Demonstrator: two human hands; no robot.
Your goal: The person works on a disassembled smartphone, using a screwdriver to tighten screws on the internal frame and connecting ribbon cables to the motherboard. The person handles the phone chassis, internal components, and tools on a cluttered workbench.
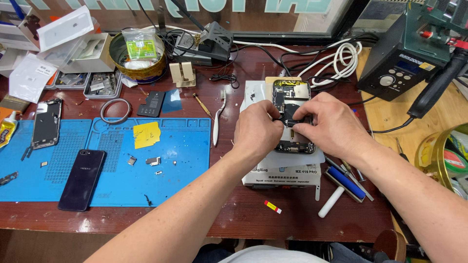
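An opened phone (291, 97) with its circuit boards exposed lies on a white heating plate (282, 173) at the table's middle right. My left hand (256, 129) presses on the phone's left side, fingertips pinched at a small black part in its middle. My right hand (331, 126) comes in from the right, with thumb and forefinger pinching the same spot. Both hands cover the phone's lower half. What exactly the fingers grip is hidden.
A blue work mat (185, 160) on the left holds a dark phone (82, 179), a yellow note (146, 134) and small metal parts. White tweezers (218, 122), a screwdriver (201, 104), a blue-handled roller (341, 187), a soldering station (404, 58) and white cables (341, 61) surround the plate.
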